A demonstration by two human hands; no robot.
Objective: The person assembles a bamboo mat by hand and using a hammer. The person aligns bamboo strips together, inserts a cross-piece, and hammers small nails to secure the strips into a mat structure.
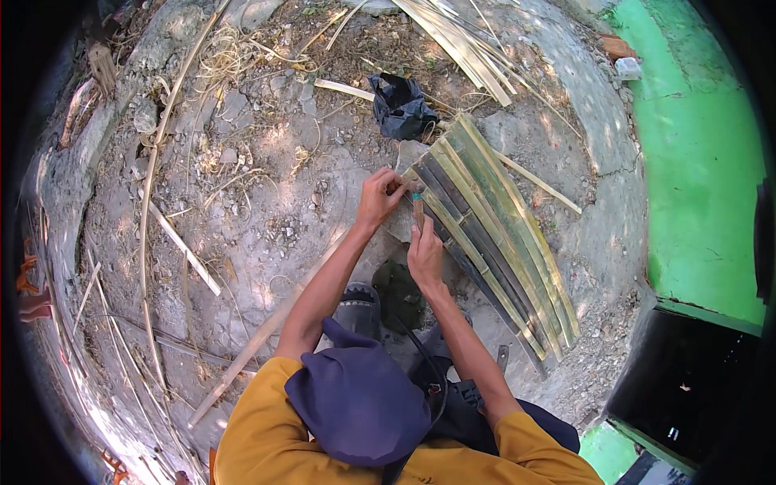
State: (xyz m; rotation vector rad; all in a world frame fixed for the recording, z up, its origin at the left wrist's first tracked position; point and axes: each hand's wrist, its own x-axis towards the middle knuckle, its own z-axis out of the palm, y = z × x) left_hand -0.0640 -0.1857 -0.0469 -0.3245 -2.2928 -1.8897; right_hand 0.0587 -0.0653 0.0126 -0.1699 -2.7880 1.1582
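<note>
Several split bamboo slats (505, 234), green, yellow and dark, lie side by side as a panel in front of me to the right. My right hand (425, 257) is closed round the wooden handle of a hammer (418, 206), which has a teal band near its head. The hammer's head is close to the far left corner of the panel. Right beside it, my left hand (381, 199) pinches at the slats' end. Whatever is between those fingers is too small to make out.
A black plastic bag (400, 107) sits beyond the panel. Loose bamboo strips (465, 48) lie at the far side, and a long strip (151, 202) runs down the left. Curly shavings (226, 61) and stones litter the ground. A green wall (699, 178) stands on the right.
</note>
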